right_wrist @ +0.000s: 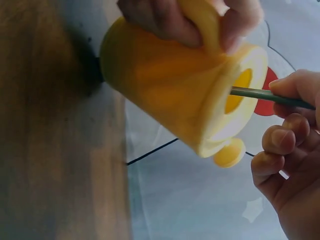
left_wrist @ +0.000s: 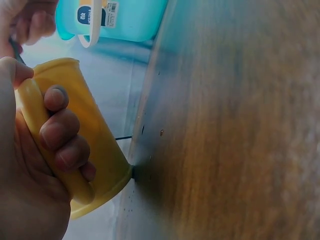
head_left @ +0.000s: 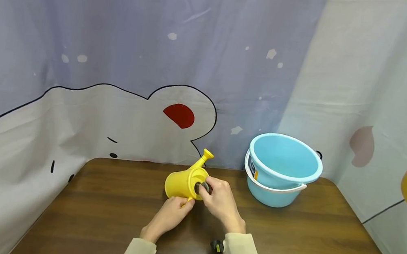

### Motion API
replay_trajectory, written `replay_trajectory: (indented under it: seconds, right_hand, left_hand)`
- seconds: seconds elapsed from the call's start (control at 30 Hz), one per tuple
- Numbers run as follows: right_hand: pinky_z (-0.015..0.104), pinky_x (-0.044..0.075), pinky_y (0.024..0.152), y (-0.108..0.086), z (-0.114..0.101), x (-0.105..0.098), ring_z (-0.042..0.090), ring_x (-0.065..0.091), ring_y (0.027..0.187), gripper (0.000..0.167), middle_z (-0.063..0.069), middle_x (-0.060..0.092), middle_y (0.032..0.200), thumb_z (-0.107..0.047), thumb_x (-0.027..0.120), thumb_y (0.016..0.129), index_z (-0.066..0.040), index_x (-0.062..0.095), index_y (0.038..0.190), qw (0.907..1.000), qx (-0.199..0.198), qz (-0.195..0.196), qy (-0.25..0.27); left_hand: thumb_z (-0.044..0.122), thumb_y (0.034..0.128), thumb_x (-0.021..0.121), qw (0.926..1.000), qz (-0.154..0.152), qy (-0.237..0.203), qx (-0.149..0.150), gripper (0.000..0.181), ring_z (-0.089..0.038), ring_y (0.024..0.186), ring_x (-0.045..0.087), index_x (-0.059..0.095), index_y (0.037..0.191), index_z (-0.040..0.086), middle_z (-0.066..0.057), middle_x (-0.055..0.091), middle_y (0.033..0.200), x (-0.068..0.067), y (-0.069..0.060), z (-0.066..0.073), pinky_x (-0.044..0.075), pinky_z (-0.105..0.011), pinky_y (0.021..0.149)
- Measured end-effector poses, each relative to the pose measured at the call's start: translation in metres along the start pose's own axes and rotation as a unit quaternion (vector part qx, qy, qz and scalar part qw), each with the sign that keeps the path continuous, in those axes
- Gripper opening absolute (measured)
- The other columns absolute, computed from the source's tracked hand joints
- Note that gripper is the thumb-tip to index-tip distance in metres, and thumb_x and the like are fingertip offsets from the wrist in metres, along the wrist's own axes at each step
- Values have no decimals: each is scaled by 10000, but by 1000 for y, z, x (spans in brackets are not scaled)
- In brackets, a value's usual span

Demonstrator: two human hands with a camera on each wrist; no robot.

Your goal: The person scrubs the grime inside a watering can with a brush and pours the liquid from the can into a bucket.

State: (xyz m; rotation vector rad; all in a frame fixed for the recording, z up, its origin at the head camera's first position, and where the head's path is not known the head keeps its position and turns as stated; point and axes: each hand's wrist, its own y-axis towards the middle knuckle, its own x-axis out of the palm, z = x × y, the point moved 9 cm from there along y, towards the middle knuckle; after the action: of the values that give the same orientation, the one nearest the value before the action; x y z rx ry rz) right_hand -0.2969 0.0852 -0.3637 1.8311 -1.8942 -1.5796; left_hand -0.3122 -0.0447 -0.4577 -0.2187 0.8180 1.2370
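Observation:
A yellow watering can [head_left: 179, 184] is tilted on its side above the table, its mouth turned towards the right hand and its spout pointing up and away. My left hand [head_left: 171, 216] grips the can's handle [left_wrist: 37, 112], fingers curled round it. Between thumb and fingers, my right hand [head_left: 222, 202] pinches a thin dark green thing [right_wrist: 252, 93], whose far end goes in through the can's opening. In the head view that thing looks dark and rounded; its inner end is hidden, and I cannot tell its kind.
Right of the can, a light blue bucket [head_left: 274, 197] with a white carrying handle [head_left: 274, 190] stands on the brown wooden table [head_left: 106, 216]. Behind the table hangs a printed curtain [head_left: 124, 33]. In the left wrist view, small drops [left_wrist: 161, 132] lie on the tabletop.

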Motion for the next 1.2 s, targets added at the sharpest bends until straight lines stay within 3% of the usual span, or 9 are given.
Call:
replay_trajectory:
  seconds: [0.17, 0.37, 0.63, 0.97, 1.2]
  right_hand:
    - [223, 345, 490, -2, 8, 9, 65, 388, 538, 244, -110, 377, 595, -73, 717, 854, -173, 545, 712, 9997, 194, -136, -51]
    - [232, 355, 500, 0, 13, 7, 79, 408, 547, 220, -88, 407, 595, -80, 714, 864, -179, 565, 736, 9995, 307, -35, -95]
    - [214, 339, 484, 0, 5, 0, 51, 387, 527, 227, -111, 375, 588, -55, 697, 848, -174, 551, 722, 10000, 63, 47, 30]
    - [204, 293, 441, 0, 0, -13, 22, 343, 494, 280, -124, 340, 570, -9, 672, 775, -185, 486, 663, 9986, -144, 301, 422]
    - [213, 340, 468, 0, 5, 0, 38, 386, 521, 221, -117, 383, 586, -40, 691, 825, -172, 556, 710, 9993, 134, -64, 341]
  left_hand:
    - [319, 1013, 506, 10000, -34, -46, -45, 482, -28, 448, 253, 396, 568, 171, 122, 305, 511, 0, -1, 0, 240, -211, 449]
    - [338, 1012, 502, 9999, 47, -121, 35, 485, -29, 449, 255, 397, 569, 168, 121, 309, 515, -3, 2, 2, 239, -211, 448]
    - [318, 1007, 513, 10000, 5, -69, -60, 477, -29, 449, 258, 401, 569, 168, 119, 312, 511, 0, 1, -1, 241, -213, 447]
    - [304, 1005, 522, 10000, 41, -28, 26, 479, -27, 459, 245, 388, 563, 175, 126, 298, 514, 0, 0, 2, 235, -212, 455]
    - [326, 1001, 534, 9999, 114, -71, 69, 490, 0, 450, 236, 391, 564, 158, 118, 299, 518, -2, -1, 3, 228, -219, 447]
